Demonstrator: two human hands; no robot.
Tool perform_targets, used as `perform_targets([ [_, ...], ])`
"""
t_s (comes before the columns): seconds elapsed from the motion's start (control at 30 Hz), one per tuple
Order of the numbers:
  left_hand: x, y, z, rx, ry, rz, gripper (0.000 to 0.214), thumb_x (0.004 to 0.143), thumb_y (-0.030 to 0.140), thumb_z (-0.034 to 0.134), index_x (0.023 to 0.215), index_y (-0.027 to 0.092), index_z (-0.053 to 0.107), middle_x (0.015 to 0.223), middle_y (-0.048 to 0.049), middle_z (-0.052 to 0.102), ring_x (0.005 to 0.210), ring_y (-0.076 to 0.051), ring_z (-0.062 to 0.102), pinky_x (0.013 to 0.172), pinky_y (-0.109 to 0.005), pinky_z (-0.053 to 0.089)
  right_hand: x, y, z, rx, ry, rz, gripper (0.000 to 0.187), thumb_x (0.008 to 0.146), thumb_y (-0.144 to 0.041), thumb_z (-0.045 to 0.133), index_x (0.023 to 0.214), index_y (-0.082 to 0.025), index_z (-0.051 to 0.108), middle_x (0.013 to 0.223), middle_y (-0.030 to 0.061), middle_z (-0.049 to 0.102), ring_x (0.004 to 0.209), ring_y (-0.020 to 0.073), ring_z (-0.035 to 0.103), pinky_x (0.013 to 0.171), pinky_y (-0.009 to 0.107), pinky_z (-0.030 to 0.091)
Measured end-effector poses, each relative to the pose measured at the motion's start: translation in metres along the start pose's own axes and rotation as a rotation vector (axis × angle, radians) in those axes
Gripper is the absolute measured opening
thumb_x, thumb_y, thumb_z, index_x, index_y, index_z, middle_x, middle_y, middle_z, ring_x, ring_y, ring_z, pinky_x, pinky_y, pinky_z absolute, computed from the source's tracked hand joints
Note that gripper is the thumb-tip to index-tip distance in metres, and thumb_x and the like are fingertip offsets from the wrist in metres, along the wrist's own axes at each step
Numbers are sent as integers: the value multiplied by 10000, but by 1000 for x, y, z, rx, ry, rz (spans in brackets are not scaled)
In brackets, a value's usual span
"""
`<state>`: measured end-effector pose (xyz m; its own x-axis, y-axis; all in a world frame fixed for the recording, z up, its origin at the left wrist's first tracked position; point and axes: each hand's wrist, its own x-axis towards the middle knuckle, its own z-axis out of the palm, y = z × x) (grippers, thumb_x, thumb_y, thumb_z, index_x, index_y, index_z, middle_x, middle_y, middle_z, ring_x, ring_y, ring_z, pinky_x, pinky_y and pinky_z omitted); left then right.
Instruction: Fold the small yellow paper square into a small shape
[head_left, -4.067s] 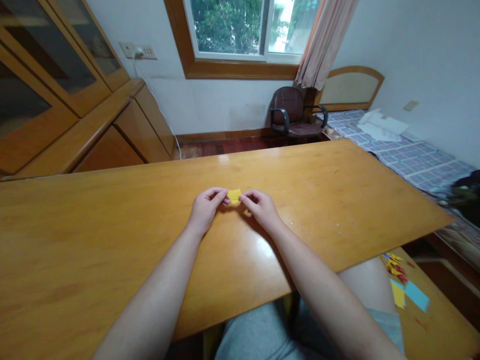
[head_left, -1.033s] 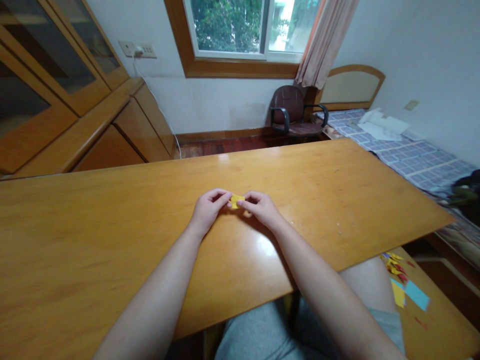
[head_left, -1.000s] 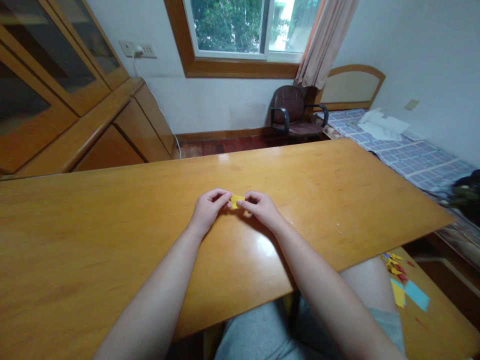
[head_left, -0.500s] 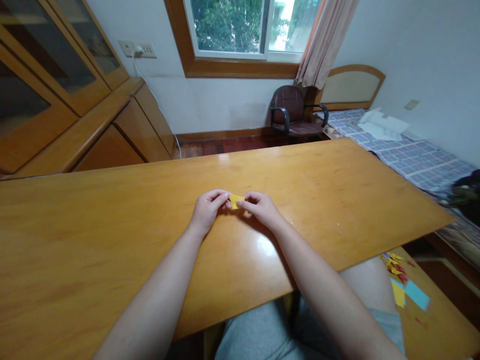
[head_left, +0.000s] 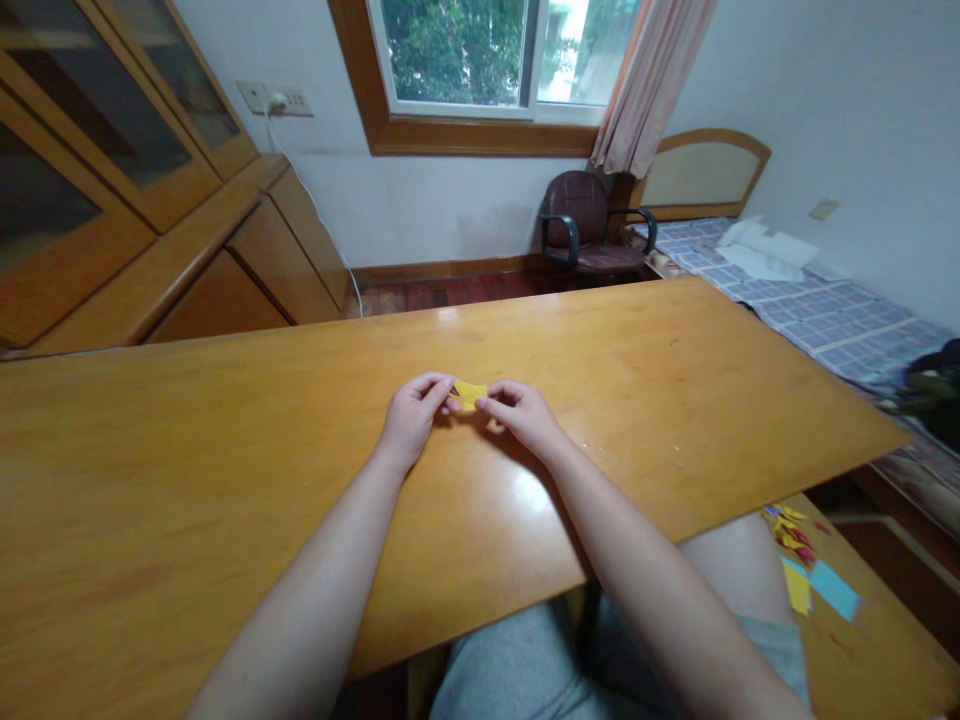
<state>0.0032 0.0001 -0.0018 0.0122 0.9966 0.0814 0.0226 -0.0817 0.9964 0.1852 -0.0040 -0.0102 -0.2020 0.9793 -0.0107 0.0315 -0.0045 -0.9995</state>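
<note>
A small piece of yellow paper [head_left: 470, 396], which looks folded, is held just above the wooden table [head_left: 247, 430]. My left hand [head_left: 415, 412] pinches its left end between thumb and fingers. At the right end, my right hand [head_left: 519, 410] grips it with thumb and forefinger. The middle of the paper shows between the two hands; its ends are partly covered by my fingertips.
To my right, a lower wooden surface [head_left: 877, 665] bears a heap of yellow and red paper pieces [head_left: 791, 530], a yellow sheet [head_left: 797, 588] and a light blue sheet [head_left: 834, 590]. Beyond the table stand a chair [head_left: 577, 215] and a bed [head_left: 847, 315].
Both hands have shifted slightly left with the yellow paper. A little more of the paper shows between the fingers now.
</note>
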Motion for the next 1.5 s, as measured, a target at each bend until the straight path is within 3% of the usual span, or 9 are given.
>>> perform_targets([
  [1.5, 0, 0, 1, -59, -5, -12, 263, 781, 417, 690, 828, 160, 670, 609, 13, 652, 580, -119, 582, 589, -215, 444, 0, 0, 0, -18, -20, -18, 274, 725, -416, 694, 766, -152, 633, 650, -19, 584, 565, 96, 494, 539, 217, 393],
])
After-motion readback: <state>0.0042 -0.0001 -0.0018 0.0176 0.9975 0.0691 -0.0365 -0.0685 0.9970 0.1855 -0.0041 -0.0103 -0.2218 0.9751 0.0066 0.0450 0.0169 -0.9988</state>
